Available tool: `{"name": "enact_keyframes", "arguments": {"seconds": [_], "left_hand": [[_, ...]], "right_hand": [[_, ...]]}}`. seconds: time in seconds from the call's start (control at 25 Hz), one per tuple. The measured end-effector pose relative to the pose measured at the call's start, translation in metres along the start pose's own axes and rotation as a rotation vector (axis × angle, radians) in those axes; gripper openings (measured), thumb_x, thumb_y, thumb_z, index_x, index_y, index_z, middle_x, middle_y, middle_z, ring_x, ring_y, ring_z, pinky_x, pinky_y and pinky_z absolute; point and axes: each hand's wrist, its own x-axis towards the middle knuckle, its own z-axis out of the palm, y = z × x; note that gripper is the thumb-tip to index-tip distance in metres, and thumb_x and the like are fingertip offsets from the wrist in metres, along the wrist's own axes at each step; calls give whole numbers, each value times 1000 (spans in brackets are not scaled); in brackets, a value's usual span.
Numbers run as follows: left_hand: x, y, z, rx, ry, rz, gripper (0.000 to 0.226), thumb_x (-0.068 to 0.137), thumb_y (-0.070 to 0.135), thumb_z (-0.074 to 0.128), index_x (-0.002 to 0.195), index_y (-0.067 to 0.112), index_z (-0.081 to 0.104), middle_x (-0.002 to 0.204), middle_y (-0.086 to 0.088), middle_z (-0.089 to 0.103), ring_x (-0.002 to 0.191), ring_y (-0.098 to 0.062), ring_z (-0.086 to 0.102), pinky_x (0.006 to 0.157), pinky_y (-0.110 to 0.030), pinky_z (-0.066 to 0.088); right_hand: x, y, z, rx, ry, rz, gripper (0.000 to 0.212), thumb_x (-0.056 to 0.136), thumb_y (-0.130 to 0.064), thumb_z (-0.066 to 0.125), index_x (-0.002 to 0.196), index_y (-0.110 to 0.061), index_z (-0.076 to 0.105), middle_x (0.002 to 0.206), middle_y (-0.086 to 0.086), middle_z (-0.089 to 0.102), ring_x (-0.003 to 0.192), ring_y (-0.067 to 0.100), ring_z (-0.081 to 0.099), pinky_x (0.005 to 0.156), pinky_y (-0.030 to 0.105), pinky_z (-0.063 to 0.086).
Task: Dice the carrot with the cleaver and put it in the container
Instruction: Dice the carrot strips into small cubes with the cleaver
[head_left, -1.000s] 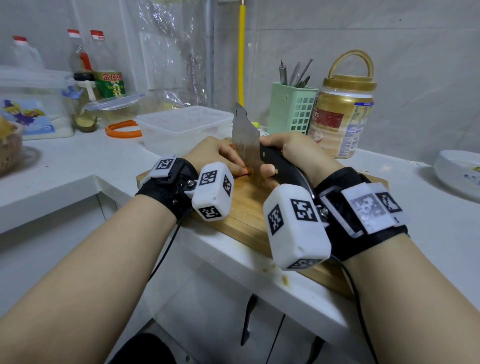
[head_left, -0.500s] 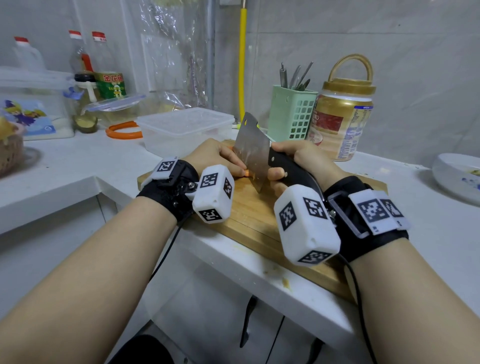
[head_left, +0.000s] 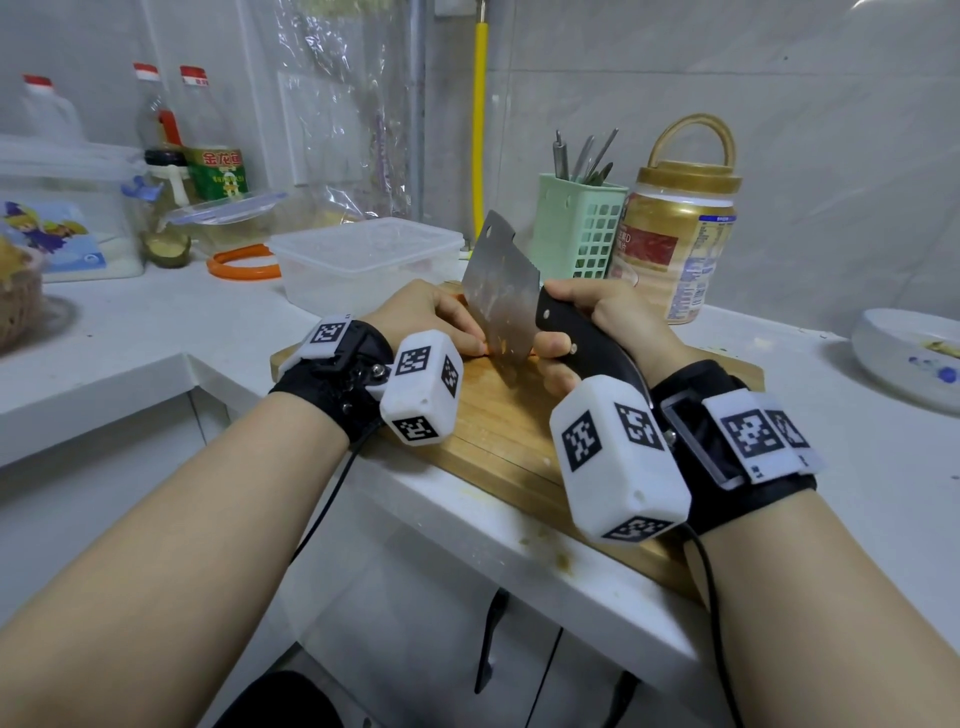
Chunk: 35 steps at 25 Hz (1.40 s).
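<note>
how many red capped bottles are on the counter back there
3, all at the far left against the wall: a white jug, a clear bottle, and an oil bottle. Others may be hidden behind the boxes.

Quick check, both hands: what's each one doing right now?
Left hand: fingers curled down on the carrot, pinning it to the cutting board.
Right hand: gripping the cleaver by its black handle, blade on the carrot.

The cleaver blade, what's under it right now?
Under the cleaver only a sliver of orange carrot shows at the edge, on the wooden board. The left hand and the blade cover the rest.
</note>
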Motion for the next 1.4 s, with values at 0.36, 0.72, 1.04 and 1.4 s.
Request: {"name": "enact_keyframes", "arguments": {"seconds": [0.36,0.72,1.04,1.4], "left_hand": [[-2,4,1,5,13,-10,6,75,11,81,80,10,77,80,1,76,88,-12,68,86,-24,53],[-9,12,2,-19,13,13,5,77,5,78,78,8,75,62,14,70,65,8,62,61,-4,44],[-7,11,0,2,59,-39,6,75,3,78,76,9,75,66,7,71,66,1,62,61,-12,49],[-5,10,1,10,93,-54,17,73,1,80,73,11,67,50,14,63,50,4,58,54,-11,46]], "right_hand": [[0,1,7,-108,16,23,31,101,-29,37,78,-10,48,42,5,37,28,18,34,36,12,30],[0,1,16,-166,42,4,22,101,-25,39,87,-8,42,39,4,38,24,16,36,31,14,32],[10,-2,23,-144,78,20,24,100,-19,41,81,-6,47,39,3,44,27,13,36,35,12,30],[8,-5,12,-93,7,72,23,101,-22,39,84,-7,47,40,4,46,28,12,37,36,12,30]]}}
